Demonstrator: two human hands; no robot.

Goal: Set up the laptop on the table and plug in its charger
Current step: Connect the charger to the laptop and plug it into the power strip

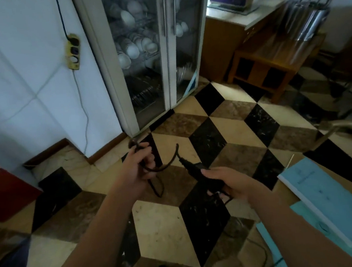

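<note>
While our left hand (140, 164) curled round the limp black cord (169, 163) and our right hand (229, 184) gripped the rigid charger brick (205, 178) above the floor, we judged it light, best held by brick and plug.

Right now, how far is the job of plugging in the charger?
Nothing looks finished: no laptop is in view. In hand: the left hand grips the black cable, and the right hand holds the charger brick. Left: plug into the yellow power strip on the wall.
</note>
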